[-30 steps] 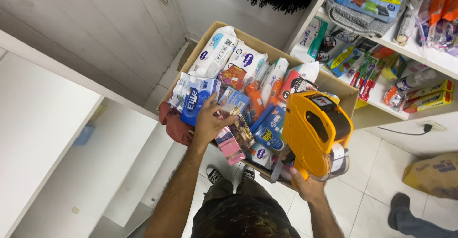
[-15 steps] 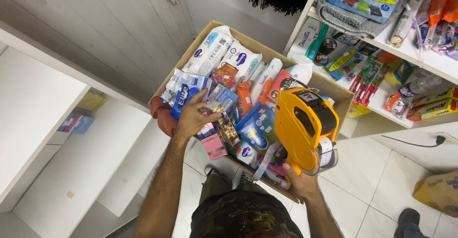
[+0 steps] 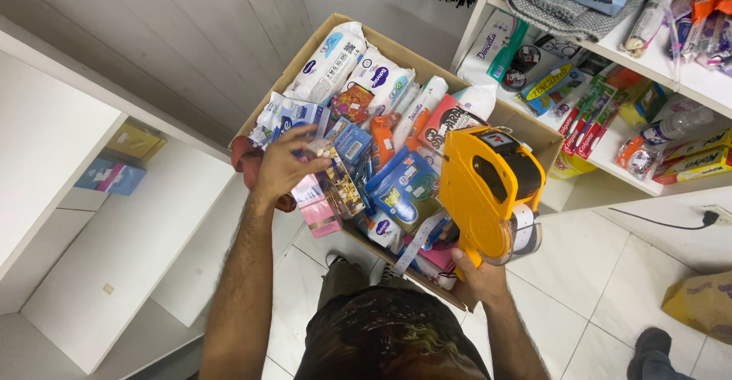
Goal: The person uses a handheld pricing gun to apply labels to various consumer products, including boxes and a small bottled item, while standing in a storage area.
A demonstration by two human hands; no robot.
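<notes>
Two hands work over a cardboard box [image 3: 301,58] crammed with packaged goods. At far left, white shelves [image 3: 91,220] carry a blue packet [image 3: 113,176]. The left hand [image 3: 284,168] reaches into the box's left side, fingers curled around a small clear packet [image 3: 320,150], just beside a pink pack [image 3: 316,206] and a blue pouch [image 3: 402,189]. To the right, the right hand [image 3: 479,277] is clamped on the grip of a yellow price-label gun [image 3: 488,193], held over the box's near right edge. Farther right, a white shelf [image 3: 610,178] carries toothbrushes and tubes.
</notes>
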